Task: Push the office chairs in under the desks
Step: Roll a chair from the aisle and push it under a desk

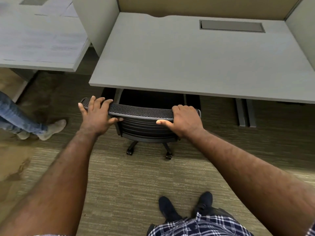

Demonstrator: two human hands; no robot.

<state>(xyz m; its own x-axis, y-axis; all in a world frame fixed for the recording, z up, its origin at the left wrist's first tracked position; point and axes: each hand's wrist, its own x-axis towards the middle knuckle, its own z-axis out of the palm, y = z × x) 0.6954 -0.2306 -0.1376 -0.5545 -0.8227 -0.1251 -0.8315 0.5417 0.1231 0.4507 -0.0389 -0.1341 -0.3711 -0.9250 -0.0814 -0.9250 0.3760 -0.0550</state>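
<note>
A black office chair with a mesh backrest stands in front of a grey desk, its seat under the desk's front edge. Two of its castors show on the carpet behind it. My left hand grips the left end of the backrest's top rim, fingers over the top and thumb behind. My right hand grips the right end of the same rim in the same way.
A second grey desk stands at the left, behind a partition panel. Another person's legs in jeans and light shoes are at the left. A grey desk leg is at the right. Carpet lies between my feet and the chair.
</note>
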